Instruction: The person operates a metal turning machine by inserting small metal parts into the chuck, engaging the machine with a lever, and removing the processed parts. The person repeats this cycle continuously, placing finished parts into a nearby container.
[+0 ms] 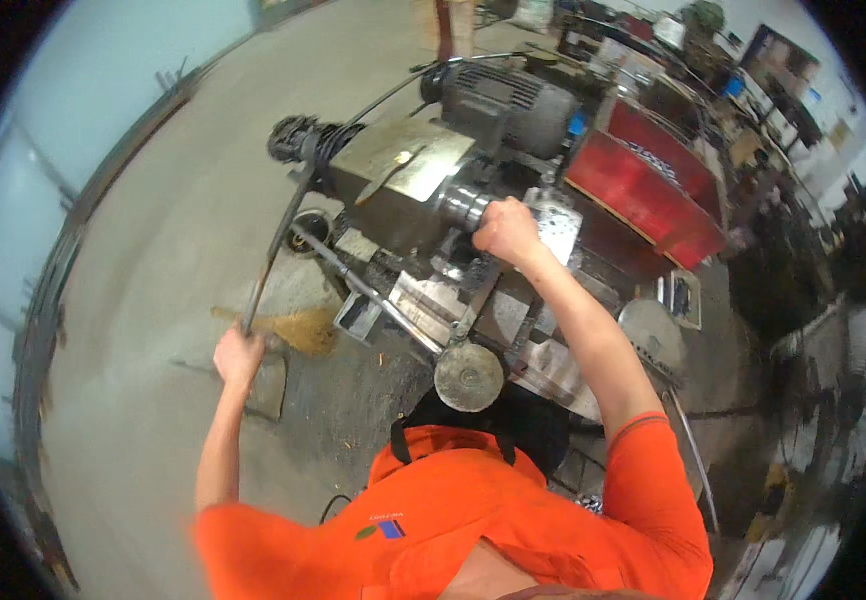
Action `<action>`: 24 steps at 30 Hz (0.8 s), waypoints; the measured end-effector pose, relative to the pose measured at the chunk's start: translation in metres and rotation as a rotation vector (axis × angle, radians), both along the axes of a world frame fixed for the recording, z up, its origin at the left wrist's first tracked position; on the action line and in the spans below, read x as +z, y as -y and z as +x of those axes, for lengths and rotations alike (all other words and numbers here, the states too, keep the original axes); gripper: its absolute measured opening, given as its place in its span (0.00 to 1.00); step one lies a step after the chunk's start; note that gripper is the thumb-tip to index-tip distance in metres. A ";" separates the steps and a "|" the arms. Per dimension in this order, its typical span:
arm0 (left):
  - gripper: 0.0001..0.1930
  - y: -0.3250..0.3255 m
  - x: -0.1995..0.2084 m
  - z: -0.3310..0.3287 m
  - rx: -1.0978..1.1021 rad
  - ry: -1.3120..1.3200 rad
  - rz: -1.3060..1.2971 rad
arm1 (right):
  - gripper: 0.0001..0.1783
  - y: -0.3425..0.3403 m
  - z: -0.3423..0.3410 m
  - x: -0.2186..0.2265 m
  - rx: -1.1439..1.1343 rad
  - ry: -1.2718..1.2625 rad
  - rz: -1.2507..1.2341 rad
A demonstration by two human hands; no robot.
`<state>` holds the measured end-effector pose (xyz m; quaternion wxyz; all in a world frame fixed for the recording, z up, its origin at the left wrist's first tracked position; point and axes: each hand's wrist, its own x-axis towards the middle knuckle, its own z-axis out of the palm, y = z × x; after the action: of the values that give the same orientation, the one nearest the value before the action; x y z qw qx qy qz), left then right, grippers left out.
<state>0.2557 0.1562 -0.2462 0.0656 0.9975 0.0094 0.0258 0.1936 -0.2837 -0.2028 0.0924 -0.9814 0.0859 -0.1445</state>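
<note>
My left hand [239, 355] is closed round the lower end of a long dark metal lever [275, 245], which runs up to the left end of a lathe-like machine. My right hand [506, 231] is closed at the front of the machine's round steel spindle [464, 206]; what its fingers grip is hidden. Behind the spindle stands the grey headstock box [393, 165], with a flat tool lying on its top. A second metal rod [378, 296] slants toward a round metal disc [469, 377] just in front of my body. Metal slides [423, 305] lie below the spindle.
A ribbed electric motor [513, 105] sits behind the headstock. To the right is a red metal tray [643, 185] holding small parts. A straw broom [308, 330] and a dustpan [270, 388] lie on the floor near my left hand. Cluttered benches line the far right.
</note>
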 end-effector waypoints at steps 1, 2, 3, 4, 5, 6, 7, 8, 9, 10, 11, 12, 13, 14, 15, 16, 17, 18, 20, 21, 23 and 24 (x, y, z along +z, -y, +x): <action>0.17 -0.017 -0.007 0.007 -0.030 -0.002 -0.049 | 0.14 -0.009 0.000 0.001 -0.083 -0.072 -0.071; 0.17 -0.021 -0.008 0.009 -0.014 -0.029 -0.058 | 0.14 -0.007 -0.007 0.004 -0.029 0.007 -0.123; 0.17 -0.023 -0.010 0.009 0.000 -0.060 -0.064 | 0.14 0.000 -0.015 0.007 0.024 0.081 -0.176; 0.17 -0.024 -0.015 0.006 -0.012 -0.017 -0.061 | 0.14 0.006 -0.024 0.024 0.012 0.078 -0.215; 0.17 -0.024 -0.018 0.004 -0.021 0.027 -0.051 | 0.14 0.014 -0.036 0.040 0.000 0.076 -0.246; 0.17 -0.021 -0.019 0.005 -0.037 0.071 -0.039 | 0.15 0.045 -0.043 0.045 0.042 0.145 -0.233; 0.17 -0.020 -0.023 0.008 -0.043 0.106 -0.026 | 0.15 0.058 -0.058 0.064 -0.019 0.292 -0.204; 0.18 -0.022 -0.027 0.015 -0.085 0.145 -0.010 | 0.16 0.079 -0.068 0.082 -0.085 0.293 -0.222; 0.18 -0.026 -0.031 0.023 -0.118 0.182 0.012 | 0.24 0.086 -0.073 0.097 -0.232 0.335 -0.169; 0.19 -0.028 -0.035 0.031 -0.149 0.221 0.034 | 0.27 0.088 -0.080 0.105 -0.287 0.410 -0.179; 0.19 -0.016 -0.022 0.030 -0.215 0.184 0.118 | 0.31 0.090 -0.086 0.110 -0.345 0.486 -0.189; 0.19 0.003 0.001 0.023 -0.286 0.145 0.201 | 0.32 0.089 -0.097 0.113 -0.295 0.500 -0.135; 0.20 0.023 0.019 0.014 -0.355 0.104 0.285 | 0.34 0.086 -0.109 0.113 -0.242 0.512 -0.080; 0.19 0.044 0.029 0.006 -0.487 0.150 0.096 | 0.33 0.087 -0.123 0.108 -0.180 0.494 -0.057; 0.18 0.064 0.038 -0.002 -0.613 0.184 -0.084 | 0.32 0.083 -0.137 0.100 -0.154 0.458 0.010; 0.17 0.084 0.046 -0.008 -0.739 0.208 -0.271 | 0.31 0.080 -0.152 0.093 -0.144 0.435 0.064; 0.19 0.110 0.050 -0.008 -0.850 -0.026 -0.429 | 0.31 0.078 -0.175 0.086 -0.159 0.410 0.110; 0.17 0.131 0.057 -0.018 -0.893 -0.069 -0.346 | 0.29 0.076 -0.194 0.076 -0.197 0.367 0.213; 0.16 0.160 0.045 -0.019 -1.045 -0.015 -0.233 | 0.27 0.074 -0.246 0.056 -0.290 0.308 0.221; 0.15 0.169 0.026 -0.012 -1.140 0.074 -0.214 | 0.27 0.074 -0.274 0.043 -0.348 0.276 0.236; 0.15 0.191 -0.017 0.006 -1.090 -0.178 -0.554 | 0.25 0.076 -0.340 0.016 -0.490 0.196 0.389; 0.14 0.193 -0.063 0.033 -1.048 -0.187 -0.541 | 0.24 0.071 -0.374 0.000 -0.644 0.153 0.435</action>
<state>0.2890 -0.0365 -0.3093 0.3203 0.8152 -0.4719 -0.1011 -0.1802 -0.3549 -0.2025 0.2541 -0.8482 0.4109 -0.2174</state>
